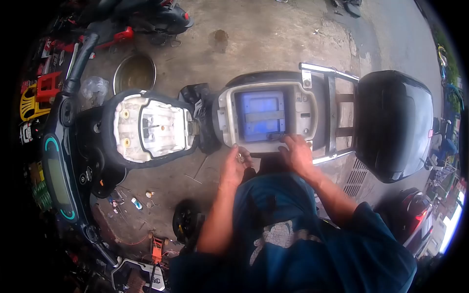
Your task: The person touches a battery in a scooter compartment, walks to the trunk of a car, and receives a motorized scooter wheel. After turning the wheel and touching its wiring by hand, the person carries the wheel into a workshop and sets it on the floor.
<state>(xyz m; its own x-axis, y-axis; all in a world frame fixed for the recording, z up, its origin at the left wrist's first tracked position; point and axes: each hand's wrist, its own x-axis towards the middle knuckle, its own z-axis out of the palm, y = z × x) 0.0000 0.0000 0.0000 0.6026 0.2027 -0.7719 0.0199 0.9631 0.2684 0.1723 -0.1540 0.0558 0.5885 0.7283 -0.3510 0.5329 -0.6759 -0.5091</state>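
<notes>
An electric scooter stands sideways before me, its seat tipped open with the white underside showing. Inside the open under-seat compartment lies a blue box-shaped unit with a pale strap across it. My left hand is at the compartment's near edge, fingers curled around small metallic-looking bits that are too small to name. At the near right corner of the opening is my right hand, its fingers bent together against a small dark piece. Whether it grips that piece is hard to see.
A black top box sits behind the chrome rear rack. Handlebars with a display are at left. On the floor are a metal basin, a loose wheel, an orange jack and small litter.
</notes>
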